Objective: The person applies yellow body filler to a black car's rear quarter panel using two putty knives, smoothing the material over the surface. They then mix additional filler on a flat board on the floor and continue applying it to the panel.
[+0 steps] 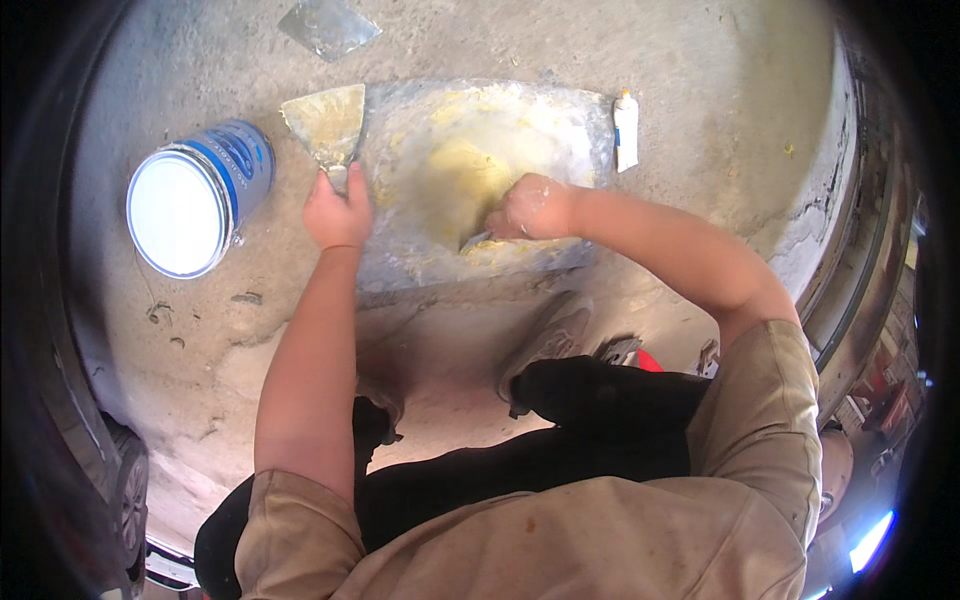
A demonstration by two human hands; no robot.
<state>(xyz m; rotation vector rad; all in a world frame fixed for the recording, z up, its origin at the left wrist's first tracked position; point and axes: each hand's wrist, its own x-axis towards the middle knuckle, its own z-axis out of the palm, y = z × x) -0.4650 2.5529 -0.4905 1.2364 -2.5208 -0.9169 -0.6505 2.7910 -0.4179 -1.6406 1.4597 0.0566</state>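
My left hand (337,210) is closed on the handle of a wide putty spreader (325,120), whose blade is coated with pale filler, at the left end of a metal board (400,262). At the board's middle, my right hand (530,208) is closed on a second scraper (473,241), its blade low against the board in a smeared patch of yellow putty (460,175). A white tube (626,135) lies just beyond the board's right end.
A blue can (180,215) with a white lid stands left on the concrete floor (720,120). A square metal plate (330,28) lies beyond the board. My shoes (555,335) are below the board, near a red object (648,362). A car wheel (130,500) shows lower left.
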